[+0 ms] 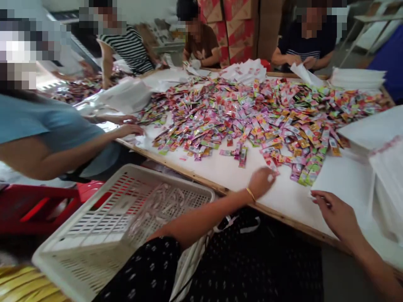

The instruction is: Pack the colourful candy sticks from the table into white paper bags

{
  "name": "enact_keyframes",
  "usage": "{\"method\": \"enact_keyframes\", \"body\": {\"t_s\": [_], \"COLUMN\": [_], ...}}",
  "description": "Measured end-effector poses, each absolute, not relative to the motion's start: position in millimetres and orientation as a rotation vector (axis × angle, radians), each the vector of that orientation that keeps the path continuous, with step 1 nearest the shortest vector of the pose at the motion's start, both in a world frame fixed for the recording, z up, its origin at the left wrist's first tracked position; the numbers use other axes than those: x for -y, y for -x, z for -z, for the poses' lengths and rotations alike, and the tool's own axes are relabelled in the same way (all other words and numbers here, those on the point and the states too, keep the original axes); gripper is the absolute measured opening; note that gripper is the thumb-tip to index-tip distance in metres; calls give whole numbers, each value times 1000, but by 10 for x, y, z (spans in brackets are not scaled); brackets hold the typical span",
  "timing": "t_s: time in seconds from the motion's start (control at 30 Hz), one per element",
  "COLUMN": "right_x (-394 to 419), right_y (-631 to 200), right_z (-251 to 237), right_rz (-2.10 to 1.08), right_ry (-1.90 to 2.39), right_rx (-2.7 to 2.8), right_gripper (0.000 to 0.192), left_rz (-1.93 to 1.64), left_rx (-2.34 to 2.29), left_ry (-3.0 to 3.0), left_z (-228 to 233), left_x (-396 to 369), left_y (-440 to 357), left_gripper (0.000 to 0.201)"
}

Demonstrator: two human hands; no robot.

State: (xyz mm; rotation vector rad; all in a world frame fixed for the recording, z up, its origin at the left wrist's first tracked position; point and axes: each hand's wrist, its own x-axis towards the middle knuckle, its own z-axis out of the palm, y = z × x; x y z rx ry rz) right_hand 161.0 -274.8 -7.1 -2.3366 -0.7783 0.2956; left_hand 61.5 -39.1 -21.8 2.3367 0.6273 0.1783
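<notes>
My left hand [262, 182], with a yellow bracelet at the wrist, is closed at the near edge of a big heap of small colourful sachets [233, 111]. Its fingertips pinch the end of a pink sachet [270, 164]. To the right, my right hand [338, 214] hovers low over the white tabletop [292, 205], thumb and forefinger pressed together. A tiny white bit shows at those fingertips, too small to name. Between the hands, a green and purple group of sachets [310, 170] lies at the heap's edge.
A white plastic basket [126, 239] with clear strips inside stands at the table's near side. White bags are stacked at right [388, 180] and far right [359, 78]. A person in blue [53, 130] works at left; others sit across. Red cartons [241, 33] stand behind.
</notes>
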Motion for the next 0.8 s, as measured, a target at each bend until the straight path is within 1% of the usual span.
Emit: {"method": "enact_keyframes", "body": {"t_s": [0.07, 0.13, 0.2, 0.27, 0.37, 0.43, 0.57, 0.67, 0.8], "right_x": [2505, 2163, 1784, 1444, 1120, 1056, 1226, 1460, 1651], "right_y": [-1641, -1720, -1844, -1991, -2141, -2112, -1696, -1314, -1113], "right_z": [169, 203, 190, 165, 161, 192, 281, 313, 311], "right_rz": [-139, 57, 140, 73, -131, -222, -322, -349, -424], "right_ry": [2354, 2428, 2545, 2683, 2777, 2775, 2758, 2735, 2677], "right_rx": [887, 1040, 1190, 1253, 1301, 1325, 1349, 1374, 1280], "right_gripper": [41, 42, 48, 51, 41, 39, 38, 41, 45], "left_rz": [-97, -22, -10, -36, -61, -45, -10, -7, -138], "left_rx": [-777, -947, -1049, -1113, -1087, -1012, -914, -889, -940], "left_ry": [-2387, -2394, -2349, -2306, -2319, -2363, -2413, -2303, -2170], "left_z": [203, 214, 253, 294, 320, 331, 421, 498, 453], "left_x": [132, -39, -56, 33, 149, 138, -5, -102, -198], "left_y": [-749, -950, -1173, -1360, -1466, -1388, -966, -641, -554], "left_gripper": [27, 38, 51, 54, 49, 47, 43, 45, 42]}}
